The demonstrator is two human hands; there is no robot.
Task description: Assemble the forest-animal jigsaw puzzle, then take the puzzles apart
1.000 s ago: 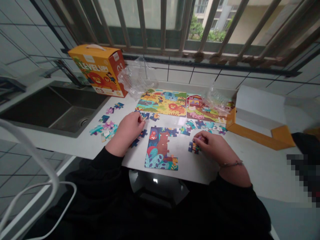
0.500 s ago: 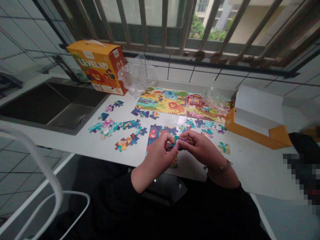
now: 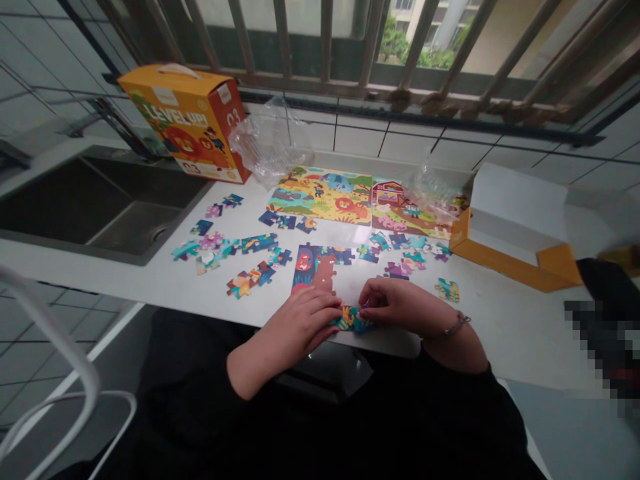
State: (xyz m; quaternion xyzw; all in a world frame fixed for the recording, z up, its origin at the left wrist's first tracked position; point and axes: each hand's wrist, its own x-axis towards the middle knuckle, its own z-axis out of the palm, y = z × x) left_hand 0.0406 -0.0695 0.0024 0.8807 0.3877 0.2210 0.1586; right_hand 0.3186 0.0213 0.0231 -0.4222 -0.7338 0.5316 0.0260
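Observation:
A partly joined jigsaw puzzle (image 3: 325, 270), showing a brown animal on dark blue, lies at the counter's front edge. My left hand (image 3: 303, 318) rests over its lower part with the fingers stretched out, hiding some of it. At the bottom edge, my right hand (image 3: 395, 301) has thumb and fingers closed on a teal puzzle piece (image 3: 364, 323), beside a yellow-and-teal piece (image 3: 346, 319). The fingers partly cover the piece, so I cannot tell whether it is fully locked in. Loose pieces (image 3: 400, 268) lie just beyond the right hand.
More loose pieces (image 3: 250, 279) spread to the left, near the sink (image 3: 150, 257). Two finished picture puzzles (image 3: 320, 193) lie at the back. A yellow box (image 3: 180, 127), crumpled clear plastic (image 3: 270, 143) and an open box lid (image 3: 520, 263) stand around them. One piece (image 3: 447, 289) lies alone at right.
Both hands have come down from above the puzzle to its lower edge. The left hand has let go and flattened out; the right has brought the piece down to the bottom row.

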